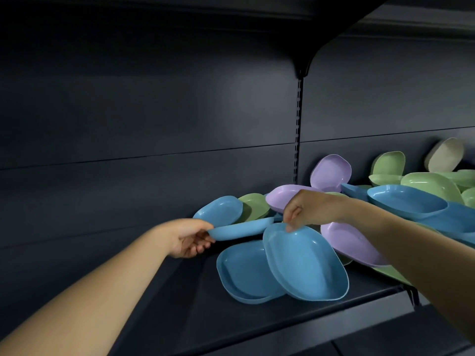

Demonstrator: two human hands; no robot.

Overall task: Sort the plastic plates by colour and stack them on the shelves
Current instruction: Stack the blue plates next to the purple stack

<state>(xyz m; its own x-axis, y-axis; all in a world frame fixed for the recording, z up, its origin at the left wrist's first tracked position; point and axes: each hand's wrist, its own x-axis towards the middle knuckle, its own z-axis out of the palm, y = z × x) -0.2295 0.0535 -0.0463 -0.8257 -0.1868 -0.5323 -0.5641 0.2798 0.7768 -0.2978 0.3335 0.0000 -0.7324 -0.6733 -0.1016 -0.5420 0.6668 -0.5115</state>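
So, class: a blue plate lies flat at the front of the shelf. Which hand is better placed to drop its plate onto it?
Probably the right hand: its tilted blue plate already overlaps the flat blue plate.

shelf (pixel 180 304) bare at left; plates (pixel 385 201) crowd right.

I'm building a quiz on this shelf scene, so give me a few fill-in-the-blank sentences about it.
1. The left hand grips the rim of a ____ plate.
2. The right hand pinches the rim of a ____ plate.
3. The leaning beige plate sits at the far ____ of the shelf.

Missing words: blue; blue; right
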